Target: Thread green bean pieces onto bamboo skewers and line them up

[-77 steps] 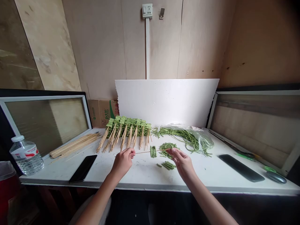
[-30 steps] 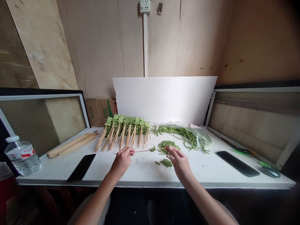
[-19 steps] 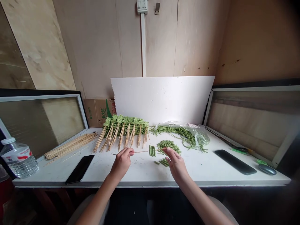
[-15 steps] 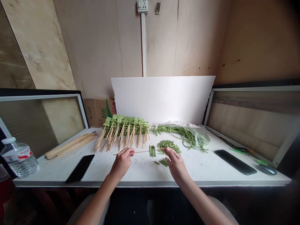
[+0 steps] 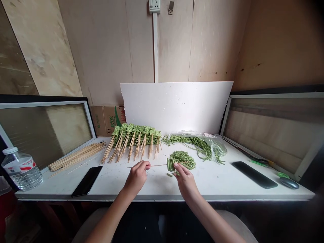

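Note:
My left hand [image 5: 138, 173] is closed around a thin bamboo skewer [image 5: 158, 165], which points to the right, roughly level above the table. Several short green bean pieces [image 5: 169, 164] sit side by side across the skewer. My right hand [image 5: 184, 177] pinches at the right side of these pieces with thumb and fingers; its fingertips partly hide them. Just behind that hand lies a heap of cut bean pieces [image 5: 184, 158]. One loose piece [image 5: 169, 174] is on the table below the skewer.
Finished bean skewers [image 5: 136, 133] are stacked at the back, handles forward. Bare skewers [image 5: 78, 155] and a phone [image 5: 87, 181] lie left, near a water bottle [image 5: 21, 168]. Long beans [image 5: 199, 143] in a plastic bag, a black slab [image 5: 254, 174] and a mouse [image 5: 289, 183] are right.
Both hands have shifted slightly, the left one to the right. The right hand has slid from the skewer's tip leftward onto the bean pieces, which now sit further right in view.

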A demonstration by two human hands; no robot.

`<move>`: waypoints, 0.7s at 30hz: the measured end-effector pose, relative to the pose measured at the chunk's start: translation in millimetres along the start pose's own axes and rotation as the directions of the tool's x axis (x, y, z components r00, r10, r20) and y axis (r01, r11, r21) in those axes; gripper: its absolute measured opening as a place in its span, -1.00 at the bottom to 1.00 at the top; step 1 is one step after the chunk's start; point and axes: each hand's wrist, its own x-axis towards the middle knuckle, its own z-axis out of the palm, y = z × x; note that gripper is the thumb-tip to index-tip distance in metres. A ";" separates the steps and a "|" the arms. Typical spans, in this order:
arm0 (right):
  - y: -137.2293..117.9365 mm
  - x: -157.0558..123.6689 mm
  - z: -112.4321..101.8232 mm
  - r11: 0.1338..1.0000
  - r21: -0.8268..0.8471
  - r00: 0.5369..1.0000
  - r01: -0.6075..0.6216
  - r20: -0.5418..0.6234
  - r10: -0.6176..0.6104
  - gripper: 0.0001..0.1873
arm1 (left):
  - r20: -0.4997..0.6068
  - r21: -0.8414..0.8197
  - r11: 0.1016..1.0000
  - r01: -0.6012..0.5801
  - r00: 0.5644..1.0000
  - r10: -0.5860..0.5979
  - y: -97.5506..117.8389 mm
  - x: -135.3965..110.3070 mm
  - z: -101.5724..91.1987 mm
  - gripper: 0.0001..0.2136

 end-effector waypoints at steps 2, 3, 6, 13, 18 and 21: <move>4.6 -1.2 1.5 1.000 -0.006 1.000 0.005 0.010 -0.005 -0.69 | 0.001 -0.008 1.000 0.016 1.000 -0.016 2.0 0.6 1.3 -0.65; 5.1 -0.8 1.5 1.000 -0.013 1.000 0.002 0.019 -0.002 -0.69 | 0.003 -0.011 1.000 0.025 1.000 -0.025 2.1 1.0 1.4 -0.67; -2.1 4.1 -2.7 0.996 -0.087 0.997 0.015 0.071 -0.009 -0.64 | 0.001 -0.002 0.997 0.077 0.997 -0.077 -1.4 2.3 0.2 -0.72; -18.1 17.9 -25.0 0.439 -0.749 0.868 0.496 0.432 -0.244 -0.75 | -0.023 0.048 0.965 0.258 0.966 -0.257 -23.1 3.8 -4.0 -0.82; 5.9 13.7 -20.7 -0.065 -0.822 0.783 0.566 0.561 -0.268 -0.82 | 0.022 0.034 0.966 0.255 0.966 -0.256 -25.5 2.1 -0.5 -0.82; 10.2 15.4 -18.9 -0.087 -0.823 0.784 0.561 0.562 -0.262 -0.82 | 0.037 0.026 0.969 0.245 0.969 -0.245 -23.5 1.9 0.1 -0.82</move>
